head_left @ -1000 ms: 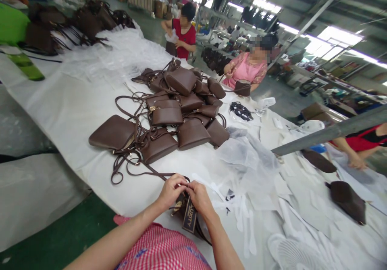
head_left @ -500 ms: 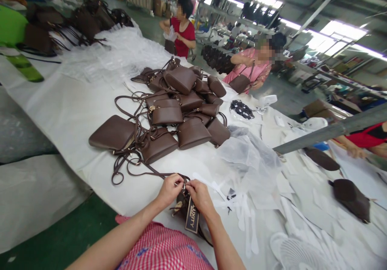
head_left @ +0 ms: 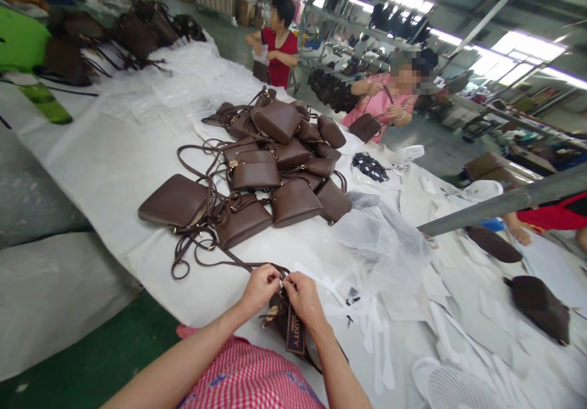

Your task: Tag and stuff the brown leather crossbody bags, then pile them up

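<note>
Close to my body, a brown handbag lies at the table edge, partly covered by my right forearm. A black hang tag with gold lettering hangs against it, and a gold charm shows to its left. My left hand and my right hand meet above the tag, fingertips pinched together on what looks like its cord, beside the bag's strap. Fine detail between the fingertips is hard to see. Beyond them sits a pile of brown handbags with tangled straps.
Clear plastic bags heap up at the far left, near a green bottle. Another plastic sheet, white strips and a white fan lie rightward. A metal pole slants across. Co-workers stand beyond the table.
My hands stay pinched together with small finger movements. The hang tag has turned slightly and shifted right. Across the table, the person in pink has lowered a hand toward the bag.
</note>
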`<action>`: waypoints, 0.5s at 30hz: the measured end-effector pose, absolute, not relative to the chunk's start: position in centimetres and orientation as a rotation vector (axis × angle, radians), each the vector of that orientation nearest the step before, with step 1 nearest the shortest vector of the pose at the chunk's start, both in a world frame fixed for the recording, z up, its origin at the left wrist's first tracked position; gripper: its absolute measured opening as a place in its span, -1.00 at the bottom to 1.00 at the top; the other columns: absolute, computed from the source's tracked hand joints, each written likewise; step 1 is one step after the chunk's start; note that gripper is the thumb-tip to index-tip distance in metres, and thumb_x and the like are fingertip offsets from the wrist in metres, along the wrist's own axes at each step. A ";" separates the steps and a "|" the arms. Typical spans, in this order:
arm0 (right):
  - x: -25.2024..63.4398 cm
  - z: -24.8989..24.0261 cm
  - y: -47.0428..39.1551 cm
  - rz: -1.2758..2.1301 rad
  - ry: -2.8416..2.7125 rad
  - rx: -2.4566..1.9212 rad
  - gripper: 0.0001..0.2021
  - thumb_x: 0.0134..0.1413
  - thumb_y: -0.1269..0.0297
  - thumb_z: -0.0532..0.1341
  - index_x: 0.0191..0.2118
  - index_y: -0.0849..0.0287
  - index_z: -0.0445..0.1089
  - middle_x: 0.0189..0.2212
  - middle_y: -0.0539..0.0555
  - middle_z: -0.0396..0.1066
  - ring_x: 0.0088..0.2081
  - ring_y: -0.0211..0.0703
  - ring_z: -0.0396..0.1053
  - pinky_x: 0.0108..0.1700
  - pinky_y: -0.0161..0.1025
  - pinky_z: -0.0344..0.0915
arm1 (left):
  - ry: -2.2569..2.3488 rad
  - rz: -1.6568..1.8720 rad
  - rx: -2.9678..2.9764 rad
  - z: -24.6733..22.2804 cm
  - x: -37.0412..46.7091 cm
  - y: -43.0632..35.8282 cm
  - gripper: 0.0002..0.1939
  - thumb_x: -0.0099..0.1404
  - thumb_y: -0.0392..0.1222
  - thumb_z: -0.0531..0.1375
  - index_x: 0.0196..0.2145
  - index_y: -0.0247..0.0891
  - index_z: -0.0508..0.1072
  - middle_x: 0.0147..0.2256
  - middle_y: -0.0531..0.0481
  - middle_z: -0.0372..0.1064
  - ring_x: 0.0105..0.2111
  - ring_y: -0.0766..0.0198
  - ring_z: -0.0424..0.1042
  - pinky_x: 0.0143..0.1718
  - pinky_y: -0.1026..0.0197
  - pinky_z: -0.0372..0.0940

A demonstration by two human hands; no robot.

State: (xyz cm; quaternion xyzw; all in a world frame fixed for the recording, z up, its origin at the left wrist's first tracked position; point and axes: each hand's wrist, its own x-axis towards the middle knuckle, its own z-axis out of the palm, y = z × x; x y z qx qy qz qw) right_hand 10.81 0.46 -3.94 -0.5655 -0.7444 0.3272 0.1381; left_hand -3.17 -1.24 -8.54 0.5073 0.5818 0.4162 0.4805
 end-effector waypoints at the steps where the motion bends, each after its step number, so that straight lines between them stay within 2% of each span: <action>1: 10.8 -4.0 0.5 0.935 -2.159 -1.637 -0.80 0.08 0.45 0.12 -0.49 0.17 0.44 -0.50 0.03 0.43 -0.39 -0.20 0.35 -0.30 -0.33 0.16 | 1.420 1.006 1.240 -8.6 -3.2 -1.2 -0.88 0.00 -0.37 0.06 -0.57 -0.29 0.38 -0.54 0.07 0.27 -0.53 0.35 0.30 -0.49 0.33 0.20; 9: 10.9 -3.9 0.5 0.937 -2.118 -1.621 -0.79 0.05 0.45 0.12 -0.51 0.15 0.44 -0.51 0.02 0.43 -0.41 -0.20 0.36 -0.32 -0.32 0.17 | 1.314 0.937 0.826 -8.5 -3.0 -1.0 -0.97 -0.04 -0.29 0.09 -0.54 -0.26 0.29 -0.59 0.13 0.25 -0.57 0.31 0.35 -0.60 0.31 0.29; 15: 10.9 -3.8 0.5 0.945 -2.069 -1.600 -0.80 0.08 0.41 0.11 -0.45 0.16 0.47 -0.48 0.05 0.47 -0.40 -0.18 0.39 -0.32 -0.32 0.19 | 1.283 0.901 0.800 -8.1 -3.1 -0.8 -0.96 -0.03 -0.25 0.10 -0.55 -0.26 0.28 -0.60 0.12 0.28 -0.57 0.31 0.37 -0.60 0.30 0.32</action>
